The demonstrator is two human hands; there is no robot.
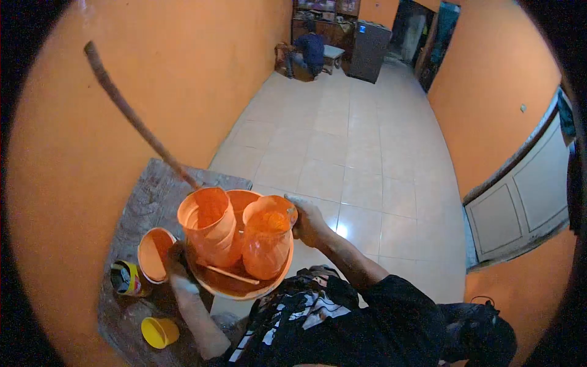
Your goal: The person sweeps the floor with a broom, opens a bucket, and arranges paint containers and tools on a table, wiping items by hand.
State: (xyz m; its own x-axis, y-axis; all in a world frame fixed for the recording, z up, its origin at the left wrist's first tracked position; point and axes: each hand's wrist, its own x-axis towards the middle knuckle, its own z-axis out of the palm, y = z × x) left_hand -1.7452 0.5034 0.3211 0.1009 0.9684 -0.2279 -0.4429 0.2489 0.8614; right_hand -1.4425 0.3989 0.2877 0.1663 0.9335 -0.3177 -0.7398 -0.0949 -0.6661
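A wide basin (232, 289) smeared with orange paint stands at the edge of a worn table, tilted slightly toward me. Inside it are two orange-coated containers, one on the left (208, 226) and one on the right (267, 244), and a thin stick (229, 273). My right hand (309, 225) is closed at the rim of the right container. My left hand (177, 260) is at the basin's left side, beside a paint-lined tub (154, 254); its fingers are dark and partly hidden. A long wooden handle (131, 113) rises behind the left container.
The table (131, 327) also bears a yellow cup (160, 332) and a black-and-yellow can (128, 278). An orange wall borders it on the left. Tiled floor (318, 147) runs back to a seated person (310, 52), a small table and a dark fridge (369, 52). White door panels are at right.
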